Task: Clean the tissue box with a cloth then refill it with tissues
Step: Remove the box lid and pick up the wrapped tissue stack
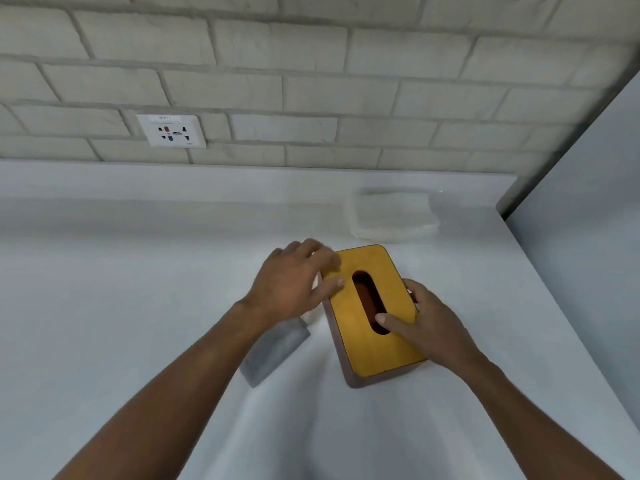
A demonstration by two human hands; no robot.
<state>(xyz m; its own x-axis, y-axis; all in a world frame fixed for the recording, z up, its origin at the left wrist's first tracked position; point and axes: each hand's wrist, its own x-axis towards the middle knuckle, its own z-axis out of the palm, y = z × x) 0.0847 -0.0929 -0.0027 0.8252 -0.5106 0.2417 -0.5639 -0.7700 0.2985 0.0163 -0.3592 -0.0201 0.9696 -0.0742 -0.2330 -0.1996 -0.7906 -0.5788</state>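
Tissue box (363, 341), yellow-lidded brown wood: right hand (429, 323) clasps 3 o'clock side, likely steadying it; left hand (291, 282) drapes 10 o'clock corner, grip unclear.

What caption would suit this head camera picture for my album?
Left hand and right hand hold the tissue box; cloth beside it, tissues stacked behind.

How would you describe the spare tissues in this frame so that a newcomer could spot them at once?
Start at the white counter below the brick wall. Behind the tissue box with the yellow lid, toward the counter's far right corner, lies the tissue stack. It is a flat, pale, squarish pile, nearly the counter's own colour, unlike the grey cloth left of the box.
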